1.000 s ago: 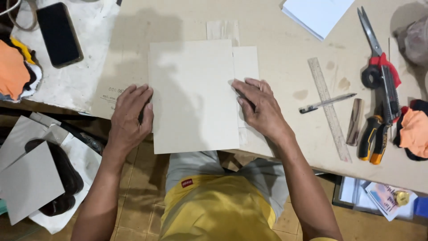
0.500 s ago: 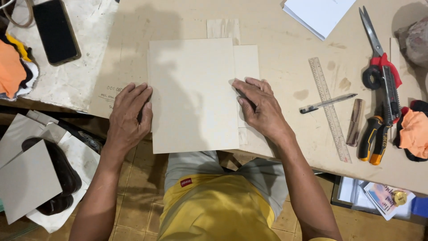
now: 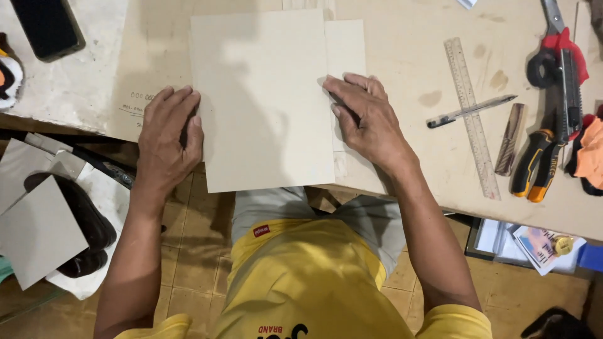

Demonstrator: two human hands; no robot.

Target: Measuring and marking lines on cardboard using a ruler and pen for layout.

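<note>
— Where are your hands?

— Your left hand [image 3: 168,135] lies flat, fingers spread, on the left edge of the pale cardboard sheet [image 3: 264,100]; it grips nothing. Your right hand [image 3: 367,119] presses the sheet's right edge with fingers curled, palm down, over a narrower strip [image 3: 345,47] underneath.

— And the sheet?

— It sits in the middle of the surface [image 3: 408,37], its near edge overhanging toward you at 6 o'clock.

— What's around?

— At 3 o'clock of your right hand lie a pen [image 3: 471,111] across a steel ruler [image 3: 471,116], then a small comb [image 3: 509,139], pliers [image 3: 537,164] and red scissors [image 3: 556,53]. At 10 o'clock, a dark phone [image 3: 47,25].
</note>
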